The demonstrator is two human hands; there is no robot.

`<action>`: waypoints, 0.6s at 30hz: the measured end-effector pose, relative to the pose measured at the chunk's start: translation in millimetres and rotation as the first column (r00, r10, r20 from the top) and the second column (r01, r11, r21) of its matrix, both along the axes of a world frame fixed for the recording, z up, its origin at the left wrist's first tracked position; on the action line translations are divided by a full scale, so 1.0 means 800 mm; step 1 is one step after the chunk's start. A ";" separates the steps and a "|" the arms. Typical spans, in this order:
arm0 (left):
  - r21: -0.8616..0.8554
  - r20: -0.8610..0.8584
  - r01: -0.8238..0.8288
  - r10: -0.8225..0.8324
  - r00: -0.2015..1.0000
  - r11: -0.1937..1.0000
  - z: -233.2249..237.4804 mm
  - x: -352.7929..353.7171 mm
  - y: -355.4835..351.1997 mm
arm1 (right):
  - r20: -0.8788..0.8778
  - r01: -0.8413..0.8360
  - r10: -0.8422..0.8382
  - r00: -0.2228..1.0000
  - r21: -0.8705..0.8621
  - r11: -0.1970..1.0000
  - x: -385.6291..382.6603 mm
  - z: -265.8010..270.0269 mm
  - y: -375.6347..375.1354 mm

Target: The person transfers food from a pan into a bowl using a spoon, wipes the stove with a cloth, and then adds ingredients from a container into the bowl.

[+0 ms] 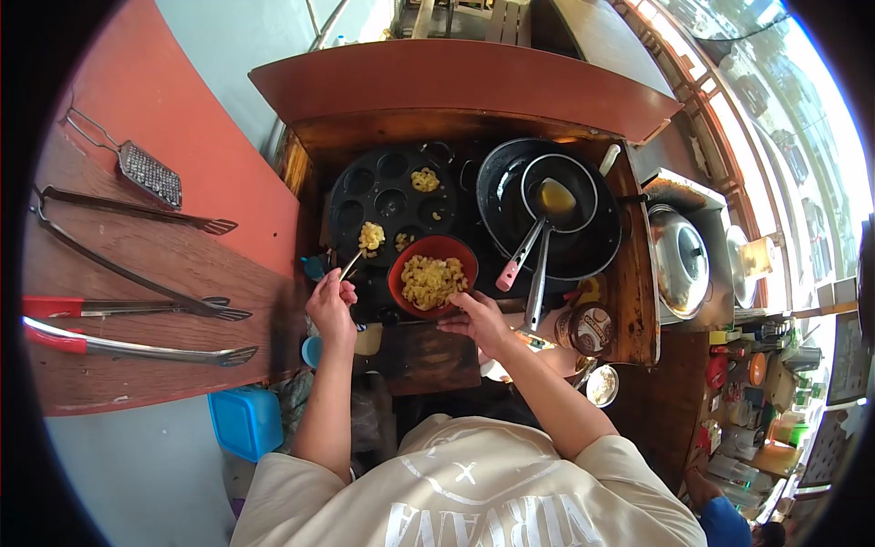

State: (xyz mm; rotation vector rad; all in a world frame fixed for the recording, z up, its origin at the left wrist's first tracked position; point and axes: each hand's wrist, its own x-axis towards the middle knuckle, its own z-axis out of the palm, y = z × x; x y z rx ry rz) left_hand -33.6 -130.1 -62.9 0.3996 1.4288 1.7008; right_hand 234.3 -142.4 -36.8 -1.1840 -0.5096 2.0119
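My left hand (332, 305) is closed round the handle of a spoon (352, 265), whose bowl carries a heap of yellow macaroni (371, 237) over the front left of a dark round pan with hollows (390, 201). One hollow at the pan's upper right holds more macaroni (425, 180), and a few pieces lie in hollows nearer me. With my right hand (476, 323) I grip the near right rim of a red bowl (395, 276), thumb over the edge and fingers beneath. Macaroni in a yellow mix fills the bowl, which sits against the pan's near edge.
To the right stands a black wok (496, 214) with a small frying pan and a pink-handled turner (519, 258) in it. A brown-lidded jar (591, 328) is near the right edge. Tongs (146, 305) and a grater (150, 173) hang at left. A blue container (246, 422) sits below.
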 end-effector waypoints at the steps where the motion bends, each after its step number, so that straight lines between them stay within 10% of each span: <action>1: 0.021 -0.025 0.015 -0.014 1.000 1.000 0.009 0.002 0.000 | -0.004 -0.003 0.003 1.000 0.010 1.000 -0.001 0.001 0.003; 6: 0.093 -0.170 0.135 -0.118 0.978 0.987 0.064 0.019 -0.017 | -0.012 -0.023 0.023 1.000 0.032 0.999 -0.006 0.017 0.016; 10: -0.017 -0.761 0.395 -0.268 0.591 0.919 0.089 0.021 -0.039 | -0.028 0.001 0.000 1.000 0.040 0.999 -0.012 0.015 0.023; 12: 0.132 -0.984 0.481 0.056 0.168 0.867 0.085 0.011 -0.034 | -0.027 0.002 -0.001 1.000 0.033 0.999 -0.010 0.016 0.022; 18: -0.028 -0.998 0.429 -0.002 -0.061 0.903 0.050 -0.031 0.011 | -0.015 -0.017 0.017 1.000 0.002 1.000 -0.001 0.005 0.009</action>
